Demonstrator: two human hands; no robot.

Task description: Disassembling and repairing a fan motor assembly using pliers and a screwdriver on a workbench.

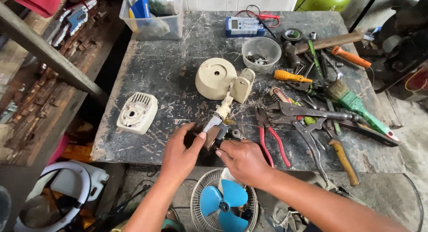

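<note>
At lower centre of the counter, left hand and right hand pinch a small fan motor; cream housing and rear cover lie detached, reassembly outstanding.

both bare forearms come up from the bottom edge and converge mid-frame, wrists fairly straight. the left hand lies palm down, its thumb stretched out toward the other hand and the fingers curled forward. the right hand faces it, knuckles up, fingers bent and pinched in close by the left thumb tip.
</note>
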